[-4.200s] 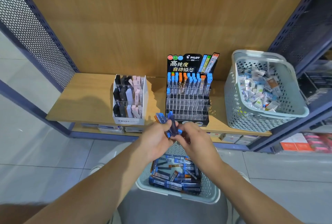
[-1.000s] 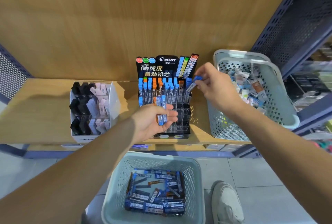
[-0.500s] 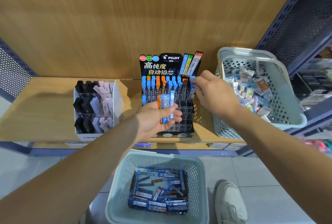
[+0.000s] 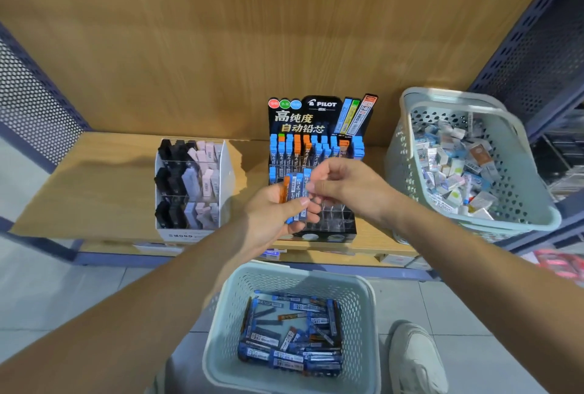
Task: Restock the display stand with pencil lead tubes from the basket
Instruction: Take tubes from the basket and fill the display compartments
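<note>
in the middle of the frame the left hand (image 4: 271, 213) is curled round a small upright fan of pencil lead tubes (image 4: 297, 191), one orange-capped and the rest blue, with the thumb pressed across their fronts. the right hand (image 4: 347, 188) meets it from the right, fingertips pinched on the upper part of the rightmost blue tube. both hover just in front of the display stand (image 4: 303, 115), above the basket (image 4: 218, 330) at bottom centre.

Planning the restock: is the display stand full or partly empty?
Partly empty: on the stand, back rows hold tubes; front slots are bare.
</note>
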